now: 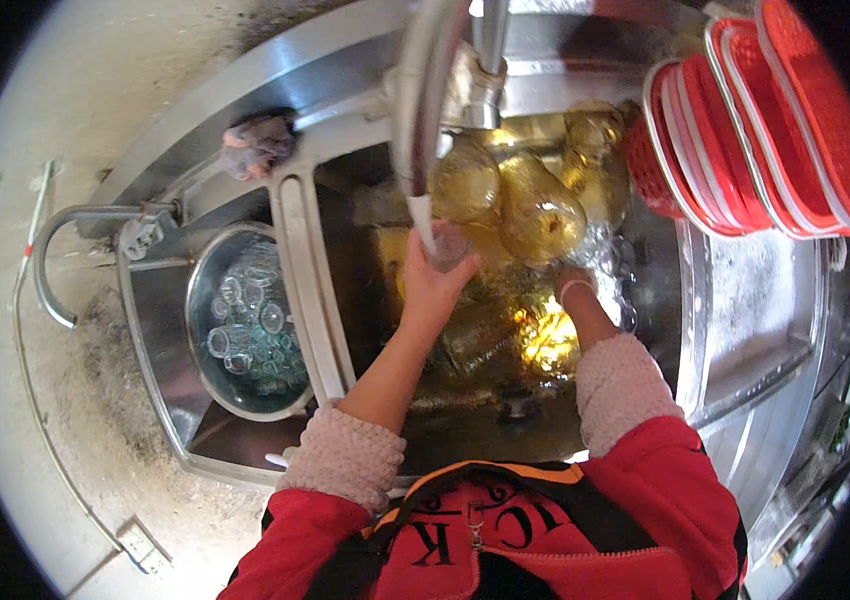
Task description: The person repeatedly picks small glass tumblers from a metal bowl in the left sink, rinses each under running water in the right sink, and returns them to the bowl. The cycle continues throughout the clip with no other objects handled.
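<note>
My left hand (pixel 436 266) grips a small clear cup (pixel 447 249) beneath the spout of a metal faucet (pixel 425 97), where water runs down. My right hand (pixel 576 289) reaches down into the water of the metal sink; its fingers are hidden, so whether it holds anything cannot be told. Yellowish transparent pitchers (pixel 541 210) lie in the sink just beyond both hands. Clear glassware (pixel 620 262) shows in the water beside my right hand. A shiny yellow patch glints below that wrist.
In the left basin a round metal bowl (pixel 196 360) holds several small clear glasses (pixel 252 289). A crumpled cloth (pixel 256 146) lies on the sink's back ledge. Stacked red plastic baskets (pixel 740 135) stand at the right. A second curved faucet (pixel 50 255) is at the far left.
</note>
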Available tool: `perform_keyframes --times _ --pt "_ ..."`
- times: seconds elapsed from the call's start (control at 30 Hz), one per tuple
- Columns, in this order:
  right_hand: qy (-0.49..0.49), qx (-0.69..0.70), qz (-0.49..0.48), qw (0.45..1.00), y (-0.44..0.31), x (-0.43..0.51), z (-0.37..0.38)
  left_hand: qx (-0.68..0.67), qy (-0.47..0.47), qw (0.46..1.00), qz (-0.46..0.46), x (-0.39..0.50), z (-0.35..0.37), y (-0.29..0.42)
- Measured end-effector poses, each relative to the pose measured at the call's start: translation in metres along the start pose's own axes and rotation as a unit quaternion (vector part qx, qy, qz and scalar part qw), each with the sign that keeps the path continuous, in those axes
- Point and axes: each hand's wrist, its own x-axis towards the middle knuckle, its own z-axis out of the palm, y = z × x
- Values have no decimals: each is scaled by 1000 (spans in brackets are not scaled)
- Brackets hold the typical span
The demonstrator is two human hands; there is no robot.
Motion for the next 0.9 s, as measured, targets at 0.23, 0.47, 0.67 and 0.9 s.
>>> perform_keyframes --times 0.23,0.47,0.67,0.9 --pt "12 -13 105 994 5 1 4 -101 10 993 65 40 -4 58" --pt "106 329 286 894 -5 49 43 -213 -134 946 -204 21 -25 74" --pt "53 445 424 787 -9 54 30 11 -63 997 32 15 -29 70" --pt "-53 174 209 961 13 55 20 89 -44 993 68 15 -25 62"
